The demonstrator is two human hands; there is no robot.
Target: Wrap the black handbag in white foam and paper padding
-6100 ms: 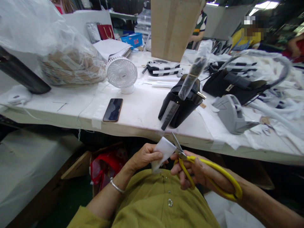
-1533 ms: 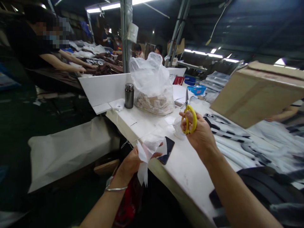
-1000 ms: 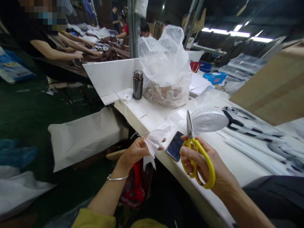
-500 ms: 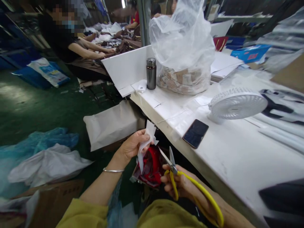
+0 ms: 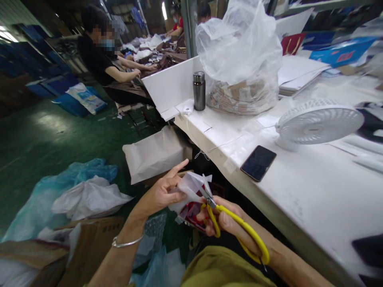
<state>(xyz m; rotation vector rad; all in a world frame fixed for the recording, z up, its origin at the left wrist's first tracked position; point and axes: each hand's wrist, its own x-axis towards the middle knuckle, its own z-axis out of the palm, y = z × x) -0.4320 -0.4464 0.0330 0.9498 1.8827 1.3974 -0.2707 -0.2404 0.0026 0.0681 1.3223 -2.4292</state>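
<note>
My left hand (image 5: 163, 194) has its index finger stretched out, while the thumb and other fingers hold a thin white sheet (image 5: 191, 184), paper or plastic. The sheet is folded and hangs partly below the fingers. In my right hand (image 5: 229, 217) are scissors (image 5: 214, 205) with large yellow handles. Their blades point up and away, slightly apart, at the sheet's right edge; whether they grip it I cannot tell. Under both hands, red glossy material (image 5: 191, 211) lies in an open container, partly hidden.
To the right, a white table (image 5: 287, 191) carries a phone (image 5: 259, 162), a fan (image 5: 320, 123), a dark flask (image 5: 199, 91) and a plastic bag of cardboard pieces (image 5: 242, 95). A pale covered box (image 5: 155, 153), plastic bags (image 5: 89, 197) and a carton (image 5: 92, 247) are on the floor. Co-workers sit beyond.
The scissors have come up to the white sheet, their blades closer together. My left index finger has stretched out and the sheet has shifted in that hand. The view has swung left.
</note>
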